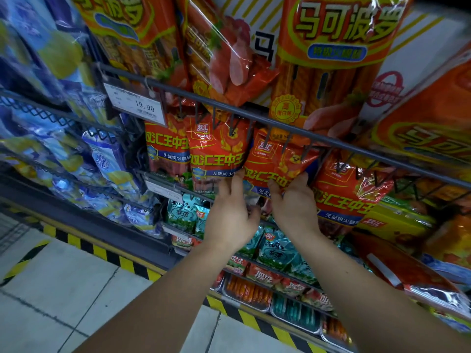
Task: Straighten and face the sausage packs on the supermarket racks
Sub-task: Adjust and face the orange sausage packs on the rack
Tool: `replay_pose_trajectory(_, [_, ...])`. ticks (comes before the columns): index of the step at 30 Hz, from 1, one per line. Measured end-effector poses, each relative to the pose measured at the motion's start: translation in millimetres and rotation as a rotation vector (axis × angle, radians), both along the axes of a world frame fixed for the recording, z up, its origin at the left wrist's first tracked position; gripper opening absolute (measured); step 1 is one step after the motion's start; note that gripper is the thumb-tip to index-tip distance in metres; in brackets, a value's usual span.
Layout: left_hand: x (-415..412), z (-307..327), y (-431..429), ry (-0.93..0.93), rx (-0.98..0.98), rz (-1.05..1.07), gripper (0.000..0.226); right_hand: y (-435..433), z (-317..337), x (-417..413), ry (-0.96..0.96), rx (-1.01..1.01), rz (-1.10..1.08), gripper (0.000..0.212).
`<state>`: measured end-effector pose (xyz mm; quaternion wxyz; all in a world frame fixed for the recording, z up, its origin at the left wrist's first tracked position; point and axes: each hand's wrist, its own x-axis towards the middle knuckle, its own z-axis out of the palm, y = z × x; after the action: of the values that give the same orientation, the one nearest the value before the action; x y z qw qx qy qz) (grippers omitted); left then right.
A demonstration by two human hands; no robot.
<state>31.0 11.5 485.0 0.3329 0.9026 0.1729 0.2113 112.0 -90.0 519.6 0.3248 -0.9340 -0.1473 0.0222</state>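
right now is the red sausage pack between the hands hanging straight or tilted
Tilted: lettering on the red pack slopes down to the right, while that on its left neighbour runs about level.

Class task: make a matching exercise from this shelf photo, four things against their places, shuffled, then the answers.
1 price tag
2 tilted red pack
3 teal packs
4 yellow-black stripe

A along the floor edge
B between left hand and right hand
C lower down, under the hands
D hanging from the grey rail

Pairs: 1-D, 2-B, 3-C, 4-A
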Motion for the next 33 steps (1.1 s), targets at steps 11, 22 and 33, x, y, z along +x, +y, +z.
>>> replay_pose_trajectory(11, [-12, 14, 12, -0.006, -0.091, 0.26, 0.082, -54, -1, -51, -0.132, 0.119, 0.149, 0.063])
replay_pose_trajectory(22, [20, 26, 35, -0.068, -0.283, 0.306, 0.098, -126, 18, -74, -0.232, 0.007, 0.213, 0.047])
replay_pose_trajectory(33, [23, 19, 41, 0.011, -0.283, 0.344, 0.097, -155, 13, -85, -0.397, -0.018, 0.287, 0.039])
